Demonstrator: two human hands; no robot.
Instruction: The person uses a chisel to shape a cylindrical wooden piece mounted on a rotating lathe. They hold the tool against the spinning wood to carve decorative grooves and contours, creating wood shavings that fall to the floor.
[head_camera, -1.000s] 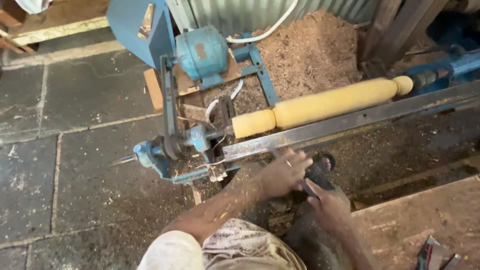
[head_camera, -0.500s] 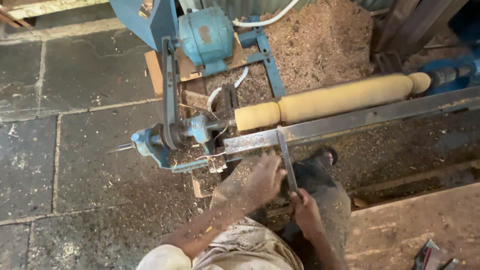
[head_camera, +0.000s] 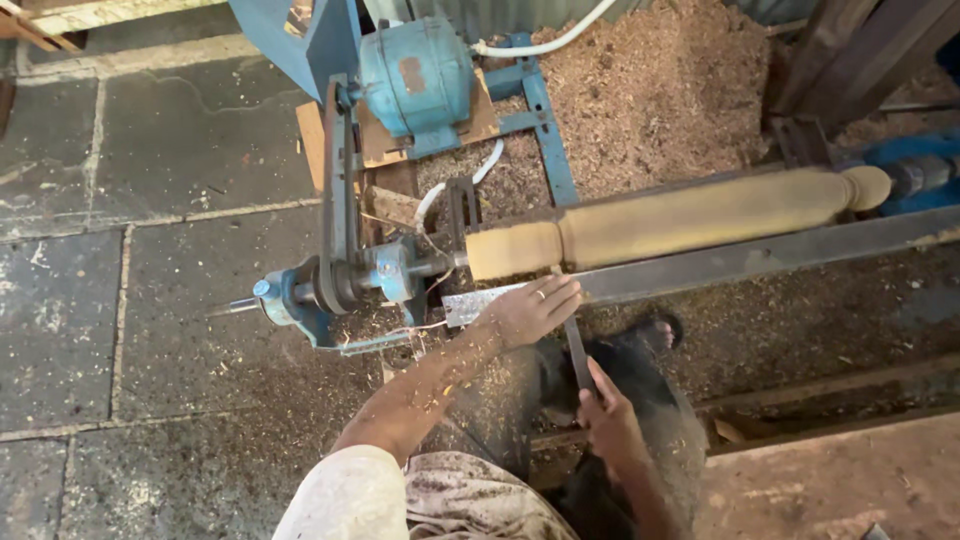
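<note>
A long pale wooden spindle (head_camera: 690, 215) is mounted on a blue lathe and looks blurred. My left hand (head_camera: 530, 308) lies flat, fingers spread, on the metal tool rest (head_camera: 760, 258) just below the spindle's left end; a ring shows on one finger. It presses on a long thin metal chisel (head_camera: 575, 345) that runs from the rest back toward me. My right hand (head_camera: 608, 420) grips the chisel's near end over my lap. The chisel tip sits at the groove between the short left section and the long part.
A blue electric motor (head_camera: 415, 70) and a dark drive belt (head_camera: 338, 190) stand left of the spindle. Heaps of sawdust (head_camera: 650, 90) lie behind the lathe. Stone floor slabs (head_camera: 130, 330) spread to the left; wooden planks (head_camera: 840, 480) lie at the lower right.
My left hand has moved up onto the tool rest and spread flat over the chisel. The chisel now reaches the spindle, and my right hand has shifted up behind it.
</note>
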